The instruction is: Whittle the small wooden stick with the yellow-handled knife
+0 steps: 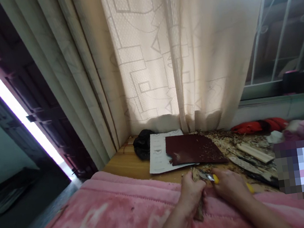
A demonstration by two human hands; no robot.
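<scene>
My left hand (191, 194) is closed round a brownish piece of wood (199, 208) that sticks out above and below the fist. My right hand (231, 187) grips a knife with a yellow handle (250, 188), its metal blade (206, 176) resting against the top of the wood. Both hands sit over a pink fleece blanket (120, 215) at the near edge of a wooden table (122, 164).
A dark red sheet (194, 148) lies on white paper (157, 154), beside a black bag (142, 145). Wood shavings (228, 143), wooden strips (253, 152) and a red cloth (257, 126) cover the right side. Cream curtains (166, 56) hang behind; a dark doorway (15, 120) opens at left.
</scene>
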